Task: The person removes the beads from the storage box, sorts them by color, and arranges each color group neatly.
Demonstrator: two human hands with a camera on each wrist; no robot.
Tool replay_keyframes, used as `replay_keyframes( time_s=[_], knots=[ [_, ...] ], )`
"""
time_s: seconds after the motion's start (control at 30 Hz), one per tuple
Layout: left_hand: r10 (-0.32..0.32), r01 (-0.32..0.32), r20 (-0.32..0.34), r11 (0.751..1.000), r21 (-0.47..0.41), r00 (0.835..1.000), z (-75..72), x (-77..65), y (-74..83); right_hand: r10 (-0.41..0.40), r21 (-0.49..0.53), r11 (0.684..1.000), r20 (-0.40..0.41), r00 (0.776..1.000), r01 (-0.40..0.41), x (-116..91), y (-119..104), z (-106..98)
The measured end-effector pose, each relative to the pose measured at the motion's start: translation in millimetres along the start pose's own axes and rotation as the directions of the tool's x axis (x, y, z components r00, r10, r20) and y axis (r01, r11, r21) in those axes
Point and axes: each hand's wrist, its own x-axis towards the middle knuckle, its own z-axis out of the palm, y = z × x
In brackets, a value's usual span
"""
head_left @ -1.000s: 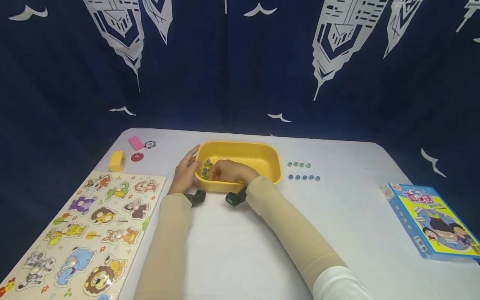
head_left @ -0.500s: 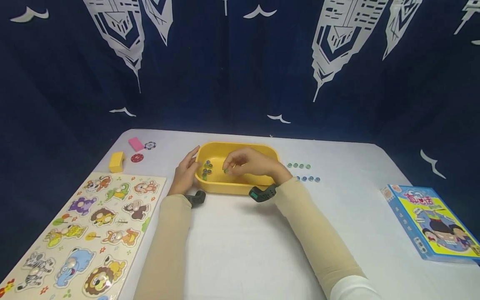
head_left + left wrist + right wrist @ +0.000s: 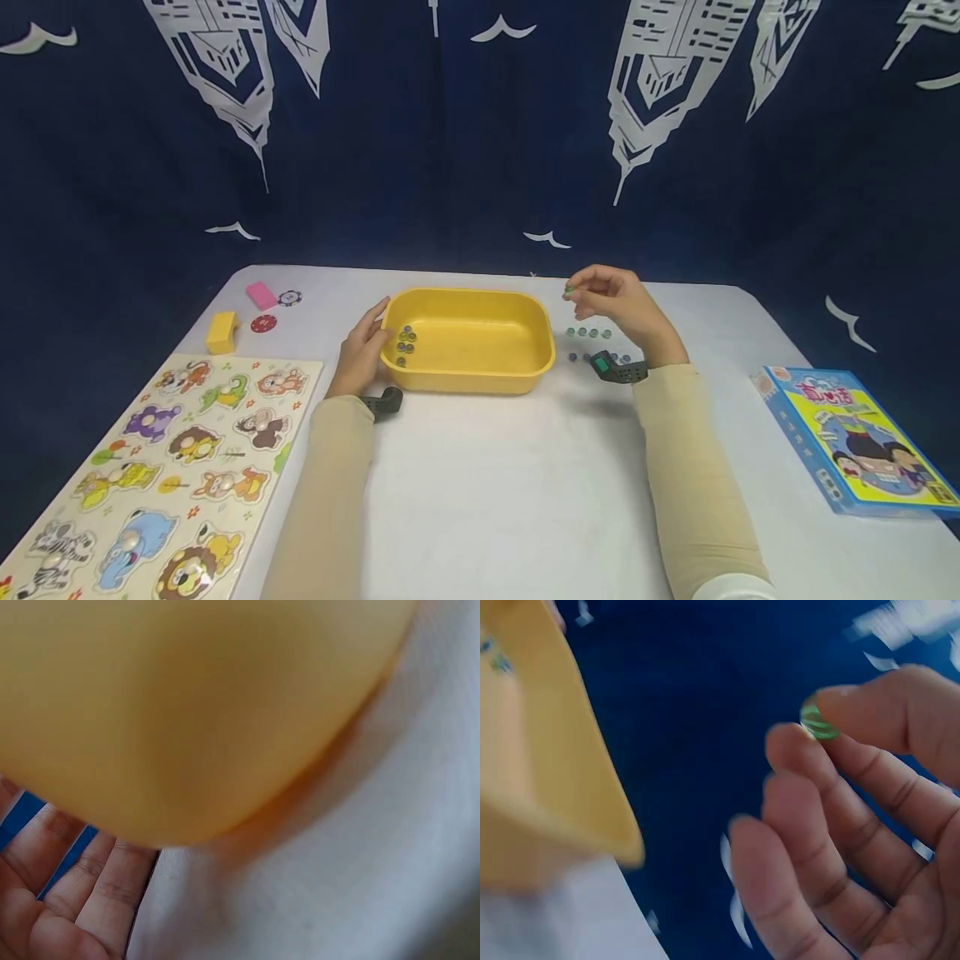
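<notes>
My right hand is raised past the right end of a yellow plastic bin. It pinches a green glass marble between thumb and index finger, the other fingers loosely bent. My left hand holds the bin's left end, thumb over the rim and fingers along the outside. Several marbles lie inside the bin near that end. On the table below my right hand is a row of green marbles. A row of blue marbles lies nearer, partly hidden by the wrist camera.
An animal puzzle board lies at the left. Behind it are a yellow block, a pink block, a red chip and a black-and-white chip. A blue-and-yellow box lies at the right.
My right hand has picked a green marble from the bin, lifted it out and carried it right, over the marble rows. My left hand stays at the bin's left end.
</notes>
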Motion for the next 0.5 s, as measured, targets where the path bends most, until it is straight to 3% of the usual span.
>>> replay_keyframes(
  time_s=[0.13, 0.3, 0.5],
  knots=[
    [0.0, 0.0, 0.003, 1.0, -0.01, 1.0, -0.4, -0.2, -0.3, 0.039, 0.025, 0.999, -0.174, 0.984, -0.035, -12.6, 18.1, -26.4],
    [0.014, -0.014, 0.008, 1.0, -0.018, 1.0, -1.7, -0.4, -1.7, 0.141, 0.101, 0.988, -0.285, 0.948, -0.116, -29.2, 45.8, -47.4],
    [0.015, -0.015, 0.001, 1.0, -0.026, 1.0, -0.9, -0.7, -1.3, 0.251, -0.046, 0.959, -0.325, 0.912, -0.28, -41.9, 76.4, -58.2]
  ],
)
